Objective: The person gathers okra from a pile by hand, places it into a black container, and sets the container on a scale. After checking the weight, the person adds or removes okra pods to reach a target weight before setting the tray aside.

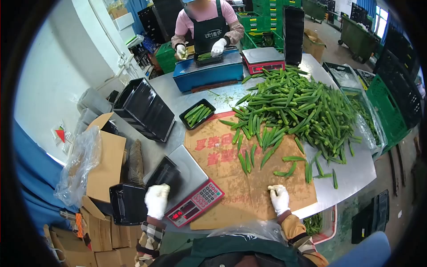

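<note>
My left hand (157, 201), in a white glove, is closed at the near edge of a black plastic tray (165, 174). The tray looks smeared by motion, over the steel plate of a red-framed digital scale (192, 167). My right hand (279, 199), gloved too, hovers above a flattened cardboard sheet (240, 196) with its fingers curled and nothing visible in them. Loose okra pods (284, 168) lie on the cardboard beyond it, spilling from a large okra heap (293, 107). A black tray filled with okra (197, 114) sits at the cardboard's far left corner.
Across the steel table (356, 171), a co-worker (209, 31) in white gloves handles a tray of okra on a blue-sided scale (208, 71). Another red scale (263, 58) stands beside it. Stacked black trays (144, 109) and an open carton (104, 164) are at left; green crates (391, 111) at right.
</note>
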The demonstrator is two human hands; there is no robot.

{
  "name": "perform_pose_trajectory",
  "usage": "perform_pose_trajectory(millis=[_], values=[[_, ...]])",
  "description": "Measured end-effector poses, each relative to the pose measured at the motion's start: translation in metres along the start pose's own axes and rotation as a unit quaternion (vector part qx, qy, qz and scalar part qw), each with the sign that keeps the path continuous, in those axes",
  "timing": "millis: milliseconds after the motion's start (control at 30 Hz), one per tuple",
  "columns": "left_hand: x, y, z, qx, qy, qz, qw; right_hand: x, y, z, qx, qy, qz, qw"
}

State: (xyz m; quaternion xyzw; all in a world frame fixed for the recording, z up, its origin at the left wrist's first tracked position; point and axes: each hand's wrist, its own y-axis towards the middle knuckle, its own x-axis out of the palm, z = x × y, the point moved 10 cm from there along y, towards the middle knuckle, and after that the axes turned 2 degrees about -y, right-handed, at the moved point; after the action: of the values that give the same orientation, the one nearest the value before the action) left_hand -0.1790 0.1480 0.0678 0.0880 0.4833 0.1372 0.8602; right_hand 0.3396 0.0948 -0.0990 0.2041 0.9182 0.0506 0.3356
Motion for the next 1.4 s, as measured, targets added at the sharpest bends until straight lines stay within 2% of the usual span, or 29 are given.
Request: perform_pose_trajectory(millis=[33, 100, 133, 167, 200, 233, 267, 300, 333, 367, 433, 467, 500, 533, 567, 600, 633, 700, 767, 800, 833, 867, 967, 1033, 1067, 1167, 1200, 1300, 1400], values=[[0.040, -0.001, -0.011, 0.064, 0.050, -0.155, 0.985, -0.009, 0.008, 0.003, -0.011, 0.014, 0.014, 1.000], [0.054, 0.008, 0.013, 0.068, 0.093, -0.237, 0.965, -0.032, 0.015, 0.006, -0.044, -0.064, 0.063, 0.995], [0.055, 0.025, 0.029, 0.005, 0.014, -0.271, 0.962, -0.036, 0.018, 0.017, -0.038, -0.080, 0.056, 0.994], [0.061, 0.045, 0.033, -0.025, -0.094, -0.259, 0.961, -0.038, 0.018, 0.032, -0.017, -0.090, 0.060, 0.994], [0.056, 0.072, 0.101, -0.052, -0.200, -0.325, 0.923, -0.036, 0.017, 0.038, -0.014, -0.096, 0.057, 0.994], [0.063, 0.100, 0.110, -0.062, -0.259, -0.275, 0.924, -0.036, 0.018, 0.040, -0.013, -0.103, 0.054, 0.993], [0.062, 0.133, 0.152, -0.024, -0.286, -0.277, 0.917, -0.036, 0.017, 0.039, -0.026, -0.126, 0.072, 0.989], [0.073, 0.161, 0.179, -0.092, -0.383, -0.274, 0.877, -0.032, 0.016, 0.037, -0.040, -0.149, 0.091, 0.984], [0.099, 0.196, 0.185, -0.112, -0.465, -0.269, 0.836, -0.025, 0.016, 0.041, -0.034, -0.202, 0.083, 0.975], [0.117, 0.230, 0.206, -0.110, -0.481, -0.248, 0.834, -0.026, 0.016, 0.041, -0.029, -0.187, 0.084, 0.978], [0.197, 0.311, 0.201, -0.124, -0.585, -0.243, 0.764, -0.029, 0.017, 0.037, -0.032, -0.182, 0.087, 0.979], [0.236, 0.340, 0.207, -0.161, -0.598, -0.237, 0.748, -0.027, 0.017, 0.039, -0.023, -0.193, 0.083, 0.977], [0.275, 0.371, 0.197, -0.165, -0.575, -0.203, 0.775, -0.026, 0.016, 0.041, -0.016, -0.206, 0.077, 0.975], [0.324, 0.409, 0.171, -0.138, -0.521, -0.180, 0.823, -0.025, 0.016, 0.042, -0.020, -0.194, 0.081, 0.977], [0.357, 0.441, 0.155, -0.074, -0.397, -0.123, 0.906, -0.020, 0.012, 0.053, -0.016, -0.197, 0.067, 0.978], [0.397, 0.471, 0.124, -0.054, -0.292, -0.064, 0.953, -0.019, 0.012, 0.052, -0.018, -0.197, 0.063, 0.978], [0.391, 0.460, 0.141, -0.061, -0.261, -0.072, 0.961, -0.021, 0.014, 0.047, -0.020, -0.197, 0.061, 0.978], [0.445, 0.475, 0.080, -0.166, -0.233, -0.117, 0.951, -0.020, 0.020, 0.057, 0.005, -0.143, -0.019, 0.990], [0.466, 0.482, 0.033, -0.172, -0.265, -0.023, 0.949, -0.022, 0.028, 0.051, 0.011, -0.139, -0.023, 0.990], [0.463, 0.483, 0.031, -0.110, -0.210, 0.027, 0.971, -0.021, 0.028, 0.051, 0.009, -0.139, -0.017, 0.990], [0.453, 0.480, 0.047, -0.079, -0.191, 0.033, 0.978, -0.021, 0.028, 0.050, 0.008, -0.141, -0.011, 0.990], [0.459, 0.487, 0.042, -0.077, -0.205, 0.039, 0.975, -0.020, 0.031, 0.049, 0.016, -0.132, -0.025, 0.991], [0.447, 0.485, 0.058, -0.069, -0.172, 0.044, 0.982, -0.027, 0.047, 0.019, -0.033, -0.203, 0.009, 0.979], [0.446, 0.481, 0.061, -0.094, -0.117, 0.047, 0.988, -0.027, 0.046, 0.026, -0.029, -0.161, 0.010, 0.987], [0.450, 0.484, 0.066, -0.059, -0.081, 0.049, 0.994, -0.027, 0.044, 0.026, -0.027, -0.161, 0.011, 0.987], [0.472, 0.478, 0.081, -0.075, 0.033, -0.063, 0.995, -0.027, 0.050, 0.014, -0.038, -0.189, 0.040, 0.980], [0.479, 0.476, 0.094, -0.051, 0.055, -0.111, 0.991, -0.026, 0.050, 0.013, -0.038, -0.202, 0.038, 0.978], [0.501, 0.453, 0.126, 0.111, 0.091, -0.080, 0.986, -0.023, 0.040, 0.021, -0.043, -0.218, 0.044, 0.974], [0.481, 0.420, 0.175, 0.200, 0.109, -0.099, 0.969, -0.023, 0.038, 0.022, -0.045, -0.227, 0.060, 0.971]])
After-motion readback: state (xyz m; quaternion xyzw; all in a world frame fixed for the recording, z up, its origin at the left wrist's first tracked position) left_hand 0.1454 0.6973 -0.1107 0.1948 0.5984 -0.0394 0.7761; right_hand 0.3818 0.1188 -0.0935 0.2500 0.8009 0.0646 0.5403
